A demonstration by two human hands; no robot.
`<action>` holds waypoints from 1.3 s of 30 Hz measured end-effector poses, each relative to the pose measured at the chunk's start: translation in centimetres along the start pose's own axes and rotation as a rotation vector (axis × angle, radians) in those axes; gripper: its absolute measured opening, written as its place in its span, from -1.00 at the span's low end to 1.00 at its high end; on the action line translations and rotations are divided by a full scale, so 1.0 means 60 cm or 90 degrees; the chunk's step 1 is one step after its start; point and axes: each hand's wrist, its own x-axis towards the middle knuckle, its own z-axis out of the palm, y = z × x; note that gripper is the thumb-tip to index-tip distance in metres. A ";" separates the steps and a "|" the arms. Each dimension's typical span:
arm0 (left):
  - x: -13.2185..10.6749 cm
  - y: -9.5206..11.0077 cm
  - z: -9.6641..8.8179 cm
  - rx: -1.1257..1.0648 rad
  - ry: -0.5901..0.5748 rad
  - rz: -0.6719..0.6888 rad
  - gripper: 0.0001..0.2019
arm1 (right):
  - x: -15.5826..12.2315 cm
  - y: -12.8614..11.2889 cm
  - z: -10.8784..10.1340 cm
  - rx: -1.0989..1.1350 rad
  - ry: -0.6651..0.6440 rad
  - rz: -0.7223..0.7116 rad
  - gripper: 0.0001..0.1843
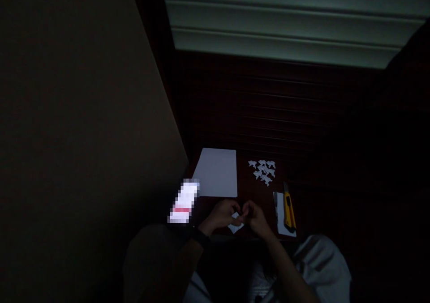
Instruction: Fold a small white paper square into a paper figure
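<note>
Near the table's front edge, a small creased piece of white paper (236, 226) is between my two hands. My left hand (224, 214) has its fingers curled round the paper's upper part. From the other side my right hand (254, 217) pinches at the same paper, its fingertips meeting those of the left. The fingertips cover part of the paper, and dim light hides the finer folds. Beyond the hands lies a cluster of several small folded paper figures (264, 171).
A white sheet or stack of paper (218, 173) lies at the table's back left. A lit phone (184, 202), blurred out, is left of my hands. To the right, a yellow box cutter (289, 211) rests on white paper (281, 213). A wall (101, 92) rises at left.
</note>
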 end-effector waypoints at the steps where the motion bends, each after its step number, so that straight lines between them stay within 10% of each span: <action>1: 0.000 -0.003 0.003 -0.024 0.004 0.007 -0.60 | -0.001 -0.001 -0.001 0.002 -0.014 0.002 -0.78; 13: -0.009 -0.013 0.031 -0.213 0.097 0.029 -0.56 | 0.000 -0.001 0.002 -0.002 -0.012 -0.028 -0.75; 25: -0.010 -0.014 0.012 -0.215 0.026 0.008 -0.52 | 0.000 -0.003 -0.004 0.009 -0.033 -0.006 -0.72; 39: -0.016 -0.016 0.019 -0.390 0.246 0.035 -0.65 | -0.004 -0.007 0.007 0.032 0.006 0.014 -0.66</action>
